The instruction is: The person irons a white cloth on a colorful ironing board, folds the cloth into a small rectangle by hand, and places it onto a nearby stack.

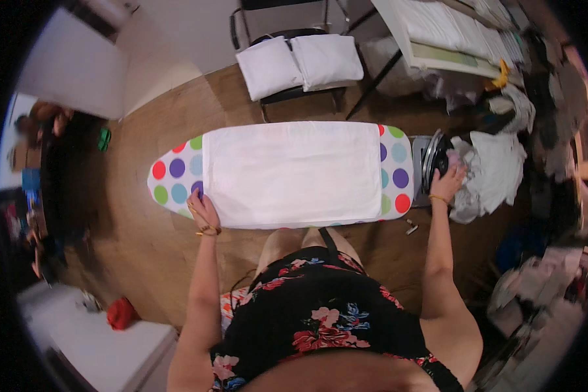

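A white cloth [294, 174] lies flat across an ironing board [171, 183] with a cover of coloured dots. My left hand [204, 208] rests at the near left corner of the cloth, its fingers bent over the cloth's edge and a purple dot. At the board's right end an iron [436, 159] stands on a grey rest [420, 147]. My right hand [447, 183] is at the iron's near side; whether its fingers are round the handle cannot be made out. Crumpled white cloths [495, 171] are heaped just right of that hand.
Folded white cloths [328, 59] lie on a black chair [299, 98] beyond the board. A rack with white cloths [441, 34] stands at the back right. Green footwear [104, 139] is on the floor at left. A red item [120, 313] sits by a white surface [98, 338].
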A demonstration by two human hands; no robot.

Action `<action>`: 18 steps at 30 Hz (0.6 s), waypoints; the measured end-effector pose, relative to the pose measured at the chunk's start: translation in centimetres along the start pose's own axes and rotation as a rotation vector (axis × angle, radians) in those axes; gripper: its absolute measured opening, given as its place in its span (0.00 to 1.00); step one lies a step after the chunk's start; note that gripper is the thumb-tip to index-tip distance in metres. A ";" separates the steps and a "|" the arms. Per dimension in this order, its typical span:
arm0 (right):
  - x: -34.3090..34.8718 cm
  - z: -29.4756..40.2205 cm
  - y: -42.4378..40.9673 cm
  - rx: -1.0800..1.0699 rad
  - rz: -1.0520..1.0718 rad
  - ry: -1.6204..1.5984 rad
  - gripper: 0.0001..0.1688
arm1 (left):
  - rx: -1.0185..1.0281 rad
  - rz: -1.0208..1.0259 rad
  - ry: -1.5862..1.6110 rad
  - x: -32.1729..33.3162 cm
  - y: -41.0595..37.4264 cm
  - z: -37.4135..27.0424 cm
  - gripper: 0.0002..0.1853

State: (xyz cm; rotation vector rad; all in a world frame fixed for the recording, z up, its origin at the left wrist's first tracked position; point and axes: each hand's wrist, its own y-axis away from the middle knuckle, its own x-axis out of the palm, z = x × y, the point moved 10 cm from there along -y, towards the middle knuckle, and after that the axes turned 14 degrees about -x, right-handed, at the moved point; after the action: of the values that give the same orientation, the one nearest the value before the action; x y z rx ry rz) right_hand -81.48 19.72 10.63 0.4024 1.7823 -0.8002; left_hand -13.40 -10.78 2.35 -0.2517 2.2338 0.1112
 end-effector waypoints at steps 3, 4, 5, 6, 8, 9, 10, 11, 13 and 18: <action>5.5 -4.1 -4.0 -0.034 0.172 -0.553 0.44 | -0.189 0.038 0.159 -0.7 0.4 6.1 0.17; 7.5 -6.5 -3.9 0.009 0.183 -0.642 0.42 | -0.242 0.075 0.017 -0.5 0.1 6.0 0.17; 7.7 -9.3 -3.6 -0.130 -0.012 -0.836 0.38 | -0.229 0.132 0.109 1.0 -0.9 6.0 0.17; 12.1 -11.0 -1.6 0.232 0.123 -1.262 0.30 | -0.261 0.141 -0.047 0.9 -0.8 4.8 0.16; 14.3 -7.0 -0.9 0.416 0.421 -1.428 0.20 | -0.432 0.148 -0.098 -1.1 -0.2 7.8 0.18; 14.2 -6.4 0.0 0.524 0.448 -1.462 0.19 | -0.502 0.193 -0.163 -1.3 0.1 6.3 0.18; 15.2 -9.9 0.4 0.532 0.352 -1.485 0.20 | -0.475 0.227 -0.168 -0.4 -0.8 3.0 0.18; 15.2 -8.9 0.1 0.558 0.371 -1.432 0.24 | -0.464 0.246 -0.185 -0.5 -1.3 2.6 0.18; 13.2 -8.5 -0.9 0.614 0.391 -1.310 0.32 | -0.433 0.302 -0.210 0.1 -2.8 1.8 0.19; 1.5 4.5 1.1 0.435 0.462 -1.218 0.24 | -0.388 0.412 0.068 4.0 -8.7 1.8 0.21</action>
State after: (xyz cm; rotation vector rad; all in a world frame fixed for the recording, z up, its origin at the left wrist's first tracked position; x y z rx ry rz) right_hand -78.20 17.24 8.08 0.4388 0.3578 -0.8148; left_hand -12.54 -19.56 -1.81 0.0026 2.2889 0.7712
